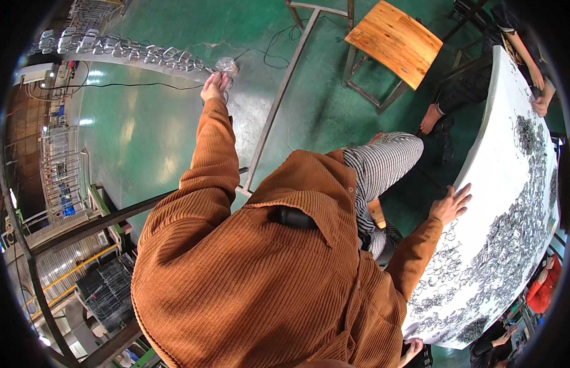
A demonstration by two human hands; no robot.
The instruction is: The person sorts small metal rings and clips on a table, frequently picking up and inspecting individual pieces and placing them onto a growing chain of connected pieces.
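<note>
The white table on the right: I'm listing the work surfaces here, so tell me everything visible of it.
The white table looks flat and smooth, its material unclear, its edges bowed by the lens. It lies to the person's right, strewn with many small dark curly pieces, heaped in places, sparser along the near edge. The right hand rests there, fingers spread; another person's hand is at its upper end.

My ribbed jacket [254, 276] is rust-brown, my trousers [386, 159] striped black and white. Dark pieces [505, 245] speckle the white counter [496, 135].

Loose dark pieces [512, 230] across white tabletop [486, 156]
</note>
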